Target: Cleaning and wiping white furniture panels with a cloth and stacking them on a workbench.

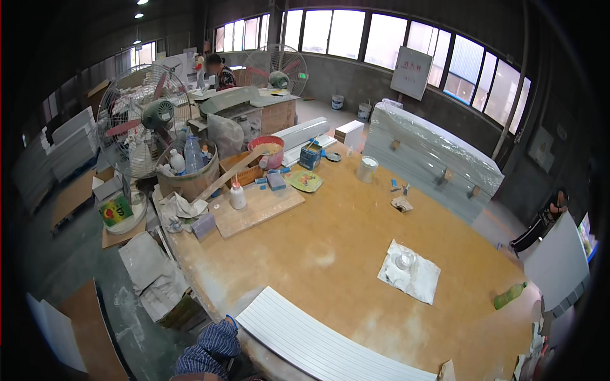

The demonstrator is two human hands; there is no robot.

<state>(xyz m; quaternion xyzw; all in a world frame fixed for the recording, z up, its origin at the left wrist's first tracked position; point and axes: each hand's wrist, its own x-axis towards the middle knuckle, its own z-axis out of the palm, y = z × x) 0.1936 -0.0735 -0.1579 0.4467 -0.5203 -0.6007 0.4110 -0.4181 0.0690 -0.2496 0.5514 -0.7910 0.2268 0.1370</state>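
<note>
Plywood floor sheets [76, 197]: far left, lying flat, near stacked white panels [67, 143].
Fan [143, 117]: big caged unit at left end of table, red blades, green hub.
Tub [190, 174]: round, left rear of table, plastic bottles standing inside; crumpled rags [178, 209] just in front.
Board [254, 206]: pale wooden slab on table, small white squeeze bottle [237, 195] upright on it, long wooden strip [232, 171] leaning up toward red basin [267, 149].
Left hand [216, 330]: only a striped-sleeve forearm visible at lower edge, at left corner of white panel; hand itself hidden, grip state cannot tell.
White grooved panel [318, 343]: long ribbed sheet lying flat along near edge of table, left end just beside striped sleeve, right end running out toward lower right.
Table [330, 254]: large tan top, dusty pale patches mid-surface.
White cup [367, 169]: upright, rear centre, near small blue tin [310, 155] and yellow-green plate [305, 181].
White rag [410, 272]: spread flat right of centre, well apart from grooved panel.
Wrapped panel stack [432, 159]: plastic-covered, along far right side of table.
Green bottle [509, 295]: lying on its side at right table edge.
Right hand: not in view.
Other people: one standing at rear bench [219, 73], another at far right [546, 219].
</note>
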